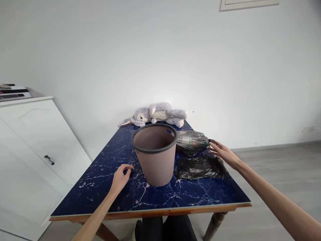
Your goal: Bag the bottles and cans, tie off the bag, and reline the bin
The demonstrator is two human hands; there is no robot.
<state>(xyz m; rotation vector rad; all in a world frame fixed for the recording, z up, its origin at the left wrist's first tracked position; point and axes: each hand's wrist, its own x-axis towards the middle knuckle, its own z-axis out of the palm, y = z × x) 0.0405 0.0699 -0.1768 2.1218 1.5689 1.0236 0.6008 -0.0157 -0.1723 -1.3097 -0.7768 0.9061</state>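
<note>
A mauve trash can with a dark grey rim stands upright on the blue marbled table. Just left of it, my left hand is low over the table, fingers loosely bent, holding nothing that I can see. On the can's right lies a dark translucent plastic bag with things inside; its contents cannot be made out clearly. My right hand is at that bag's gathered right end, fingers stretched and apart. Nearer to me, a flat black plastic bag rests on the table below my right hand.
A grey plush rabbit lies on its side at the table's far end, against the white wall. On the left is a white cabinet with a dark handle. The wooden table edge runs close to my legs.
</note>
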